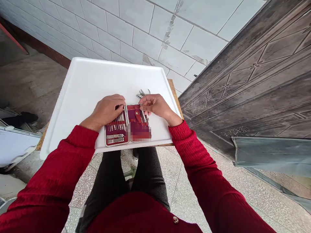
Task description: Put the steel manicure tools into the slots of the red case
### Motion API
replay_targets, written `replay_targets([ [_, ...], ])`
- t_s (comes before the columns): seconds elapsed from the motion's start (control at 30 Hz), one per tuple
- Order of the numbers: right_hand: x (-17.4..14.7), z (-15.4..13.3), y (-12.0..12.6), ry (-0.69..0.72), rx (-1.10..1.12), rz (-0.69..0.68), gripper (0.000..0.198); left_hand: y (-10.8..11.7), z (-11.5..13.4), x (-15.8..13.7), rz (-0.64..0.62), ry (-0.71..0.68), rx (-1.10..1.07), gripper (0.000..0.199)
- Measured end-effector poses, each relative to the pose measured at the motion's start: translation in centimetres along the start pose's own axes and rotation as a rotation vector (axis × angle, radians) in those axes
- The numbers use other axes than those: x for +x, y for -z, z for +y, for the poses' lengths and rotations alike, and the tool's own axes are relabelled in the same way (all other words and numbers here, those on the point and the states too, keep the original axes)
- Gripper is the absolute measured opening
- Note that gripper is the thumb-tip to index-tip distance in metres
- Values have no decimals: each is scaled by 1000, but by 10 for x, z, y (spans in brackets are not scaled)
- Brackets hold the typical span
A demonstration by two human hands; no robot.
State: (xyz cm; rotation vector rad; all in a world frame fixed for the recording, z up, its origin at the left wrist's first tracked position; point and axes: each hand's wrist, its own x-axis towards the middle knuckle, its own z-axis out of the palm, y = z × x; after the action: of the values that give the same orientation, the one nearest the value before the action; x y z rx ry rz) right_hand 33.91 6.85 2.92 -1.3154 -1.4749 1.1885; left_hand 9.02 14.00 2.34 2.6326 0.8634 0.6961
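An open manicure case (127, 123) with a dark red lining lies on the white board in front of me. Its left half holds several slim metal tools in loops and nail clippers (115, 138) near the front. My left hand (107, 110) is closed on the far edge of that half, close to the fold. Above the right half, my right hand (155, 106) pinches a slim silver tool (145, 117) at the case's right side; its exact kind is hidden. Loose metal tools (143, 93) lie just beyond my right fingers.
The white board (97, 74) has a raised rim and rests on a wooden surface (175, 92). A tiled wall (138, 26) stands behind it, and a dark patterned door (250, 71) is to the right. My legs are below the front edge.
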Motion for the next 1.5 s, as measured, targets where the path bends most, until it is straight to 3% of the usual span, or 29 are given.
replay_targets([
  [0.53,-3,-4,8,-30,-111,-22,20,3,4,0,-4,11,25,30],
  [0.73,-7,-8,8,-36,-137,-53,26,2,2,-1,2,14,30,31],
  [0.8,-7,-10,8,-18,-139,-4,31,2,1,-1,-5,12,34,32],
  [0.9,-4,-7,10,33,-158,219,33,2,0,-1,-12,12,42,33],
  [1.0,1,-3,14,71,-260,453,28,2,0,-2,-9,11,41,34],
  [1.07,3,-1,16,60,-373,520,21,2,1,-2,-5,9,37,34],
  [1.2,5,-4,14,-2,-570,522,11,3,2,-2,-6,8,37,34],
  [1.5,5,-2,5,-6,-784,457,15,5,5,-1,-3,-14,32,34],
])
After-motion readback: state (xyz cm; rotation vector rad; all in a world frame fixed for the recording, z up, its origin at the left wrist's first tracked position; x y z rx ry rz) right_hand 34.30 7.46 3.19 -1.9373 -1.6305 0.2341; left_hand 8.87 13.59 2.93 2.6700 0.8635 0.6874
